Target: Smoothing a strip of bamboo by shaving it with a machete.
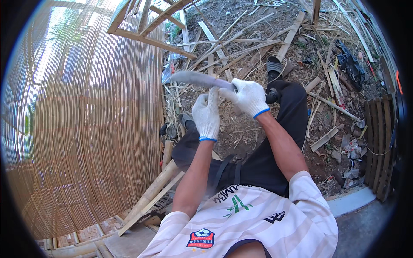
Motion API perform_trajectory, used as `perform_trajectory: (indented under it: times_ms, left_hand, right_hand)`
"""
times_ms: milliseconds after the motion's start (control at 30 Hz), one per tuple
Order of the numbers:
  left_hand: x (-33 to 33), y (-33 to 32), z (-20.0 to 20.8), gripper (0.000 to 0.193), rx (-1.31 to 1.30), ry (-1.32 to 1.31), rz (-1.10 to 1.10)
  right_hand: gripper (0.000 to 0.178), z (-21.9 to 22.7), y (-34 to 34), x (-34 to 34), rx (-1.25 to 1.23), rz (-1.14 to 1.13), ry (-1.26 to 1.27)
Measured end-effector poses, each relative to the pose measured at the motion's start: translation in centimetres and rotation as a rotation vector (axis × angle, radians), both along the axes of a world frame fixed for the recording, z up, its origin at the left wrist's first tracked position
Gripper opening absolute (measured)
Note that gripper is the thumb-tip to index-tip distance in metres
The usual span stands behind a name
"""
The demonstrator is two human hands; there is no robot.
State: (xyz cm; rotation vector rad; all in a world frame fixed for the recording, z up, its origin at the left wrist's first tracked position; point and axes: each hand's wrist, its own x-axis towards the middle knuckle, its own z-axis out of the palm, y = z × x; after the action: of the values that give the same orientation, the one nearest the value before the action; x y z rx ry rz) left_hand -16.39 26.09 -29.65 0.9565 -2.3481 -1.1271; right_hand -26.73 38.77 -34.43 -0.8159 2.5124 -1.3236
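Right hand closed on machete; left hand half-curled beside it, grip unclear. Bamboo strips already split; remainder unclear.

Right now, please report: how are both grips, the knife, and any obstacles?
Right grip: closed on knife. Left grip: close beside it, contact unclear. Knife: off the ground, tip pointing left. Scattered wood strips lie ahead.

Outdoor work yard; wood strips litter soil.
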Motion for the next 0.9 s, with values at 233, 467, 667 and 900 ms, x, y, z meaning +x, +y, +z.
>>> perform_trajectory:
  times_ms: [233, 467, 667, 900]
  left_hand:
    - [2.3, 1.8, -0.9, 0.038, -0.030, -0.014, -0.111]
    - [3.1, -1.3, -0.9, 0.022, 0.483, -0.065, -0.149]
    - [3.9, -1.6, -1.5, 0.026, 0.434, -0.016, -0.257]
    - [4.8, -2.1, -1.3, 0.027, 0.492, -0.035, -0.332]
  right_hand:
    - [0.076, -7.2, 2.6, -8.6, -0.268, -0.581, -0.295]
    - [0.067, -2.6, 2.6, -1.5, -0.076, -0.044, -0.099]
    - [0.056, -1.4, 1.5, 1.5, 0.052, 0.269, 0.066]
    - [0.055, -2.0, 1.3, 2.6, 0.051, 0.254, 0.071]
